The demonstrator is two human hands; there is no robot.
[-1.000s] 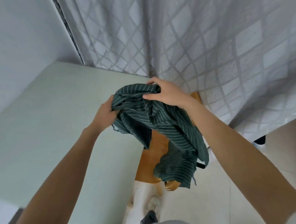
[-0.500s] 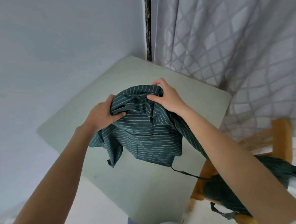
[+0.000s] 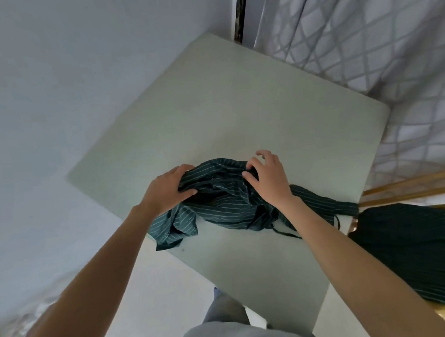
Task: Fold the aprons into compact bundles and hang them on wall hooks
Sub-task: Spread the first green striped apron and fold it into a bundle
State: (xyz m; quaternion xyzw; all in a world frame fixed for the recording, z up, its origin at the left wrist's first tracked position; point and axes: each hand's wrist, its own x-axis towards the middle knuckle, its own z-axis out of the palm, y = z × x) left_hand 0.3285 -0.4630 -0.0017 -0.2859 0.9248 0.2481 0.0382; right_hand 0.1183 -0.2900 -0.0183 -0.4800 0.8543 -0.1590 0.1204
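Observation:
A dark green apron with thin white stripes [image 3: 223, 204] lies crumpled on the pale green table [image 3: 238, 110], near its front-left edge. One corner hangs over that edge and a dark strap trails toward me. My left hand [image 3: 168, 190] grips the left side of the bunch, thumb over the cloth. My right hand [image 3: 266, 178] rests on the right side with its fingers loosely curved and lifting off the fabric. A second dark striped apron [image 3: 414, 250] lies draped over a wooden chair at the right.
The wooden chair [image 3: 410, 190] stands against the table's right side. A grey curtain with a diamond pattern [image 3: 380, 33] hangs behind the table. A plain pale wall [image 3: 55, 87] fills the left. No hooks are in view.
Both hands have brought the apron down from the air onto the table. My right hand has loosened its hold. The view has swung left, so the chair now sits at the right.

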